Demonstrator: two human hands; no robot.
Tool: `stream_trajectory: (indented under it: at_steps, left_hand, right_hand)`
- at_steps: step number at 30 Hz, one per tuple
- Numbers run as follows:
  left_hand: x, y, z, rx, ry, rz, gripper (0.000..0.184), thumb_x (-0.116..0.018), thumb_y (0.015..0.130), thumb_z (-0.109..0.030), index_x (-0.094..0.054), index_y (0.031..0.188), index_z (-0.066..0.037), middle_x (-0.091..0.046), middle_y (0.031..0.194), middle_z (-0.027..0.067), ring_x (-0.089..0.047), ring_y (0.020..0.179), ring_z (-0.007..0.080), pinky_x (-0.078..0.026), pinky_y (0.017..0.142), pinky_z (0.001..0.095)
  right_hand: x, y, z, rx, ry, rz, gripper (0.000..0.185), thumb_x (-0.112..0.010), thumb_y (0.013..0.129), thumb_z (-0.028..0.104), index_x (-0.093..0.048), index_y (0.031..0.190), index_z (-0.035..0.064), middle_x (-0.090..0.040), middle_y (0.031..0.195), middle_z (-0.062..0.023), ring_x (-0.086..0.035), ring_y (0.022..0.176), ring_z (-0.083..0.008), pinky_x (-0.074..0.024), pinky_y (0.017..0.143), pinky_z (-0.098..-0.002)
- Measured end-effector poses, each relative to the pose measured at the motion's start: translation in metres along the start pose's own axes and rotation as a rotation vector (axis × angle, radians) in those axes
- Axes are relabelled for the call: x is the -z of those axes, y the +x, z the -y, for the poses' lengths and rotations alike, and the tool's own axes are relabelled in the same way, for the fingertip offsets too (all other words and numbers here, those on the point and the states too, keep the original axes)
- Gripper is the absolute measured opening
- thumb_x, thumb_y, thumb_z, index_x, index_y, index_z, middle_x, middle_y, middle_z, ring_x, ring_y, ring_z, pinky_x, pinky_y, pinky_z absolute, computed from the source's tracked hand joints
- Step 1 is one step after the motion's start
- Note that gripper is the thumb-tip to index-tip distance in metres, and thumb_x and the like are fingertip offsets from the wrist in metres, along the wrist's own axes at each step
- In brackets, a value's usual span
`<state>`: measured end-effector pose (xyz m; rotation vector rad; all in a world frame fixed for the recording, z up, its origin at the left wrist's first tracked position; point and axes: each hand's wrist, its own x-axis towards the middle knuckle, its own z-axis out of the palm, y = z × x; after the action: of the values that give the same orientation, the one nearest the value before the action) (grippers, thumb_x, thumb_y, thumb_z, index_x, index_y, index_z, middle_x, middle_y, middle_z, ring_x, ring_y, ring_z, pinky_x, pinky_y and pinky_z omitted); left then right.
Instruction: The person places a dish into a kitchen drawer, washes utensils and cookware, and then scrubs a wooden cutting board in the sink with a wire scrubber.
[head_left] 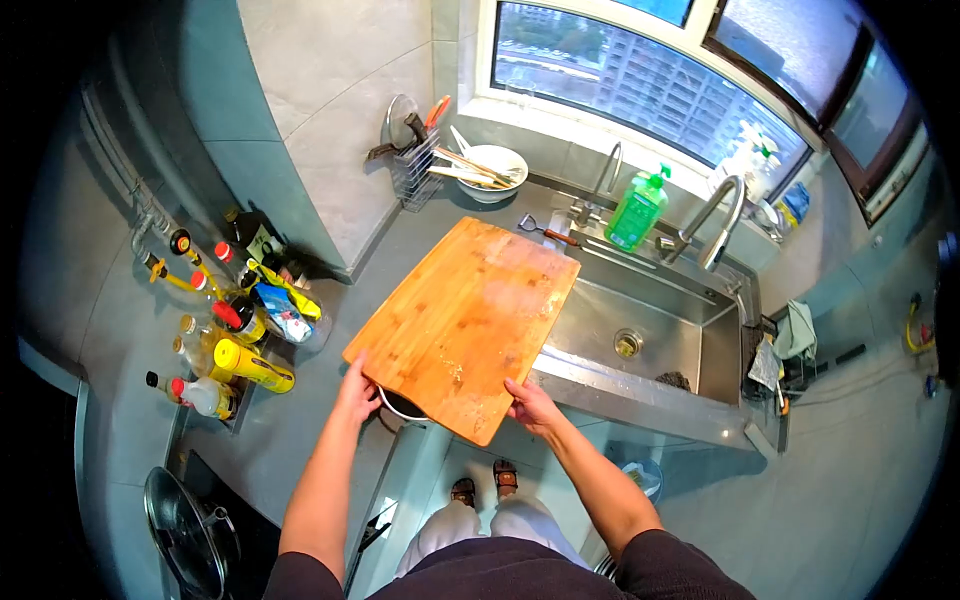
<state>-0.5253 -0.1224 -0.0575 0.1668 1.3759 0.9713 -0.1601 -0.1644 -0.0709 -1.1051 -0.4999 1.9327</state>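
A wooden cutting board (470, 320) is held up in front of me, over the counter's edge and the left side of the sink. Small food scraps and a damp, paler patch show on its surface. My left hand (357, 393) grips its near left corner, the fingers going under it. At the near right edge, my right hand (533, 407) has its thumb on top and its fingers hidden below. Part of a white-rimmed container (402, 406) shows beneath the board, beside my left hand; the rest of it is covered.
The steel sink (640, 330) with a curved faucet (722, 235) lies to the right. Green soap (636, 210) and a peeler (548, 232) sit behind it. A white bowl (492, 175) with utensils stands at the back. Several bottles (250, 365) and a glass-lidded pan (190, 535) are left.
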Motion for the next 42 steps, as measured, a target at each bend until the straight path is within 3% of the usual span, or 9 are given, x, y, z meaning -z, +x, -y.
stream_trajectory:
  at_steps: [1, 5, 12, 20, 25, 29, 35, 38, 42]
  left_hand:
    - [-0.001, -0.008, -0.004, -0.024, -0.046, -0.007, 0.070, -0.064, 0.087, -0.063, -0.053, 0.137, -0.016, -0.065, 0.125, 0.0069, -0.063, 0.108, 0.0273, -0.048, 0.098, 0.0466]
    - [-0.014, -0.040, -0.017, 0.057, -0.181, 0.349, 0.056, -0.057, 0.096, -0.050, -0.056, 0.135, -0.009, -0.062, 0.135, 0.0102, -0.061, 0.121, 0.0265, -0.049, 0.101, 0.0436]
    - [-0.094, -0.059, -0.004, 0.000, 0.325, 0.850, 0.045, -0.063, 0.095, -0.020, -0.054, 0.133, 0.002, -0.067, 0.124, 0.0126, -0.067, 0.112, 0.0205, -0.053, 0.098, 0.0353]
    - [-0.228, -0.071, 0.052, 0.070, 0.255, 0.824, 0.037, -0.066, 0.094, -0.018, -0.057, 0.124, 0.002, -0.070, 0.112, 0.0107, -0.071, 0.098, 0.0186, -0.057, 0.088, 0.0323]
    - [-0.288, -0.037, 0.094, 0.115, 0.248, 0.680, 0.031, -0.068, 0.094, -0.021, -0.060, 0.117, -0.002, -0.070, 0.103, 0.0078, -0.070, 0.086, 0.0168, -0.059, 0.072, 0.0308]
    - [-0.319, 0.000, 0.122, 0.172, 0.289, 0.552, 0.038, -0.068, 0.094, -0.025, -0.058, 0.125, -0.005, -0.069, 0.112, 0.0060, -0.067, 0.103, 0.0182, -0.057, 0.086, 0.0347]
    - [-0.330, 0.028, 0.137, 0.172, 0.361, 0.556, 0.035, -0.063, 0.097, -0.024, -0.057, 0.127, -0.005, -0.070, 0.109, 0.0063, -0.069, 0.095, 0.0179, -0.057, 0.080, 0.0326]
    - [-0.346, 0.025, 0.120, 0.121, 0.559, 0.461, 0.034, -0.065, 0.097, -0.025, -0.062, 0.123, -0.004, -0.071, 0.108, 0.0061, -0.070, 0.093, 0.0181, -0.057, 0.077, 0.0333]
    - [-0.345, 0.043, 0.111, -0.120, 1.294, 0.377, 0.033, -0.070, 0.092, -0.028, -0.070, 0.111, -0.001, -0.072, 0.110, 0.0116, -0.070, 0.093, 0.0242, -0.056, 0.079, 0.0351]
  right_hand:
    - [0.008, -0.011, 0.003, 0.011, -0.013, 0.042, 0.028, -0.062, 0.100, 0.030, -0.059, 0.122, 0.0109, -0.066, 0.100, 0.0029, -0.060, 0.075, -0.0063, -0.0443, 0.054, -0.0208]
    - [0.035, -0.064, 0.021, 0.046, 0.046, 0.018, 0.032, -0.061, 0.100, 0.025, -0.059, 0.126, 0.0056, -0.069, 0.113, -0.0024, -0.066, 0.086, -0.0091, -0.0520, 0.064, -0.0231]
    - [0.110, -0.156, 0.043, 0.142, 0.136, -0.057, 0.040, -0.060, 0.101, 0.024, -0.055, 0.133, 0.0008, -0.066, 0.126, -0.0098, -0.066, 0.112, -0.0197, -0.0552, 0.095, -0.0349]
    - [0.188, -0.201, 0.104, 0.303, 0.165, -0.241, 0.047, -0.052, 0.103, 0.024, -0.045, 0.144, 0.0025, -0.062, 0.134, -0.0126, -0.064, 0.119, -0.0253, -0.0528, 0.101, -0.0408]
    - [0.201, -0.210, 0.147, 0.263, -0.035, -0.508, 0.031, -0.060, 0.099, 0.024, -0.060, 0.124, 0.0065, -0.070, 0.108, -0.0042, -0.067, 0.085, -0.0148, -0.0551, 0.071, -0.0279]
    - [0.278, -0.162, 0.154, 0.218, -0.237, -0.530, 0.027, -0.060, 0.098, 0.028, -0.063, 0.117, 0.0085, -0.067, 0.095, -0.0002, -0.061, 0.075, -0.0113, -0.0501, 0.063, -0.0280]
    - [0.296, -0.140, 0.166, 0.136, -0.392, -0.616, 0.032, -0.060, 0.097, 0.032, -0.064, 0.112, 0.0043, -0.069, 0.095, -0.0021, -0.061, 0.079, -0.0108, -0.0494, 0.065, -0.0301]
    - [0.343, -0.108, 0.129, 0.315, -0.590, -0.507, 0.041, -0.060, 0.097, 0.037, -0.062, 0.115, -0.0003, -0.072, 0.102, -0.0117, -0.068, 0.090, -0.0214, -0.0529, 0.077, -0.0360]
    - [0.305, -0.124, 0.158, 0.116, -1.005, -0.593, 0.048, -0.059, 0.095, 0.039, -0.059, 0.119, -0.0033, -0.070, 0.108, -0.0264, -0.066, 0.106, -0.0399, -0.0516, 0.089, -0.0444]
